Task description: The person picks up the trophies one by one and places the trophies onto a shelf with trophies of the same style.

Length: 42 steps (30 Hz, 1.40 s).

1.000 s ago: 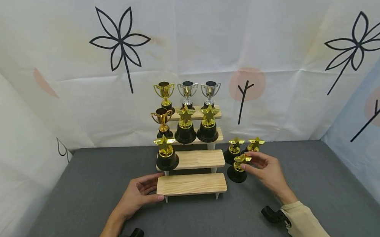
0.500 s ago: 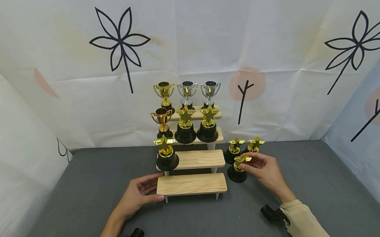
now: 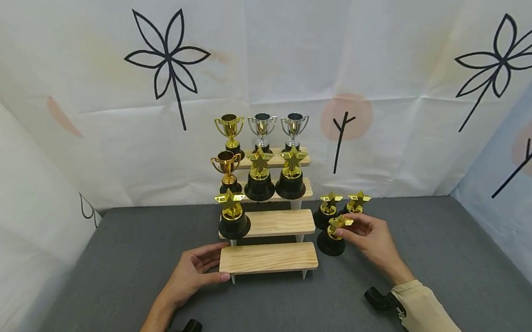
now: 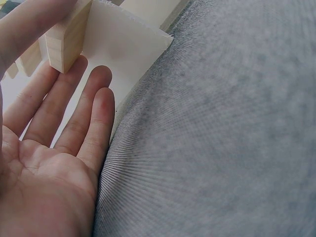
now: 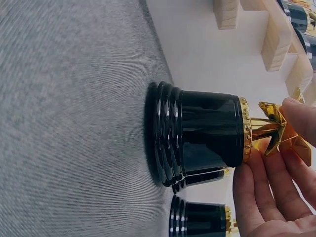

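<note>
Wooden tiers of a stepped display stand [image 3: 271, 223] carry four cup trophies and three star trophies on the upper three steps, while the lowest step sits bare. Braced at that step's end, the left hand [image 3: 191, 273] cups the wood with relaxed fingers. Beside the stand on the grey tabletop [image 3: 90, 290], the right hand [image 3: 373, 238] pinches the gold star of a star trophy [image 3: 332, 235], two more standing just behind.

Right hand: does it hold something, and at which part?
The right hand pinches the gold star top of a star trophy; its black base stands on the grey table.
</note>
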Tool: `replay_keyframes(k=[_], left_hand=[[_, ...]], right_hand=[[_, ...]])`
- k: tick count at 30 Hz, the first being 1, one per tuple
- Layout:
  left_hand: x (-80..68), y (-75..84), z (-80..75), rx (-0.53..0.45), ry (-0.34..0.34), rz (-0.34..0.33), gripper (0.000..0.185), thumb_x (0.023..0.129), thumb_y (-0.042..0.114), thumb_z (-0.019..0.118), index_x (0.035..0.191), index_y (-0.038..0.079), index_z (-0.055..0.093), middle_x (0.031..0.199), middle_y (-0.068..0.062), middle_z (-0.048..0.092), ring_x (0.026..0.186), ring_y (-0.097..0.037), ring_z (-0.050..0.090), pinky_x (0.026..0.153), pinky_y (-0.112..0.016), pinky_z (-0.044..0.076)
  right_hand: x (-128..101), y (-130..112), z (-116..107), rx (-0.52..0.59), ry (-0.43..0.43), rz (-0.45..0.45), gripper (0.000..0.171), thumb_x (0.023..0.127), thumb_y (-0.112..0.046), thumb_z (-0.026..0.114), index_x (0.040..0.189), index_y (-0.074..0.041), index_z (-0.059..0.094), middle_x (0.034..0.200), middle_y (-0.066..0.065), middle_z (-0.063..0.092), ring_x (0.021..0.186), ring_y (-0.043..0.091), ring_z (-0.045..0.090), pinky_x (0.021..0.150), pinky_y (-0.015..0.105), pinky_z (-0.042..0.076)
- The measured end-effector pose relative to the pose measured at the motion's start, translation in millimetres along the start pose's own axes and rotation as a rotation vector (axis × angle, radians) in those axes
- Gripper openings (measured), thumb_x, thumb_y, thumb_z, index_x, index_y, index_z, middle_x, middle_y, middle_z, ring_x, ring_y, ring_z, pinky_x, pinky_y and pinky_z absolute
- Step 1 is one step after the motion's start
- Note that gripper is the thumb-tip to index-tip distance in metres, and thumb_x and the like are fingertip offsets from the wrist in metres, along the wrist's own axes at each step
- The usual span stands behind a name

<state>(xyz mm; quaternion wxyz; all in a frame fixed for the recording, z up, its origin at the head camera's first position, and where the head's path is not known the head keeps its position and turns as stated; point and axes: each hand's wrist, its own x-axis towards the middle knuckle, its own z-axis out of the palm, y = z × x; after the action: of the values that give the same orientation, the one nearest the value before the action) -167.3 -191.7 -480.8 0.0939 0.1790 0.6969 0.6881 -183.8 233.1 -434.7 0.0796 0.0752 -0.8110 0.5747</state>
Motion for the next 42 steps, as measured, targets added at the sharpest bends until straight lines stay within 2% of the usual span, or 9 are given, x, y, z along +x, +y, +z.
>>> replay_keyframes(k=[12,21,26,30,35,42], left_hand=[[0.1,-0.9,-0.2,-0.009,-0.006,0.013,0.071,0.078,-0.002,0.085,0.142,-0.007,0.053,0.136,-0.029,0.056,0.118,-0.020,0.064,0.100,-0.030,0.053],[-0.5,0.1,0.2,-0.009,-0.005,0.004,0.071,0.079,-0.001,0.085,0.142,-0.008,0.053,0.137,-0.029,0.056,0.118,-0.021,0.064,0.100,-0.031,0.054],[-0.3,0.7,0.1,-0.011,-0.010,0.008,0.071,0.079,-0.001,0.085,0.142,-0.008,0.052,0.138,-0.029,0.056,0.117,-0.020,0.064,0.099,-0.031,0.054],[0.2,-0.2,-0.4,-0.011,-0.014,0.011,0.071,0.080,0.000,0.085,0.142,-0.008,0.052,0.137,-0.029,0.056,0.118,-0.021,0.064,0.100,-0.031,0.054],[0.0,-2.3,-1.2,-0.008,-0.012,0.006,0.071,0.079,0.000,0.085,0.142,-0.007,0.052,0.137,-0.029,0.056,0.118,-0.021,0.063,0.100,-0.031,0.053],[-0.3,-2.1,-1.2,-0.012,-0.016,-0.001,0.071,0.080,0.000,0.085,0.143,-0.008,0.052,0.137,-0.029,0.056,0.118,-0.022,0.064,0.099,-0.031,0.054]], right_hand=[[-7,-26,-10,0.033,0.045,-0.011,0.044,0.089,-0.002,0.078,0.127,0.012,0.061,0.117,0.026,0.065,0.095,0.003,0.068,0.079,0.019,0.059],[-11,-53,-13,0.069,0.037,-0.088,0.041,0.088,0.001,0.078,0.124,0.012,0.063,0.112,0.005,0.067,0.101,0.008,0.069,0.083,0.022,0.059],[-14,-70,-12,0.080,0.023,-0.132,0.042,0.088,0.002,0.078,0.125,0.013,0.062,0.115,0.002,0.067,0.107,0.008,0.068,0.085,0.022,0.058],[-17,-84,-8,0.090,0.010,-0.145,0.042,0.087,0.004,0.077,0.125,0.013,0.062,0.117,0.006,0.065,0.107,0.008,0.068,0.084,0.023,0.059],[-15,-99,4,0.177,-0.029,-0.168,0.039,0.086,0.009,0.075,0.122,0.015,0.062,0.114,0.008,0.066,0.103,0.012,0.070,0.082,0.025,0.060],[-4,-106,28,0.230,-0.098,-0.199,0.037,0.085,0.010,0.075,0.120,0.013,0.064,0.109,0.006,0.069,0.098,0.015,0.071,0.080,0.028,0.061]])
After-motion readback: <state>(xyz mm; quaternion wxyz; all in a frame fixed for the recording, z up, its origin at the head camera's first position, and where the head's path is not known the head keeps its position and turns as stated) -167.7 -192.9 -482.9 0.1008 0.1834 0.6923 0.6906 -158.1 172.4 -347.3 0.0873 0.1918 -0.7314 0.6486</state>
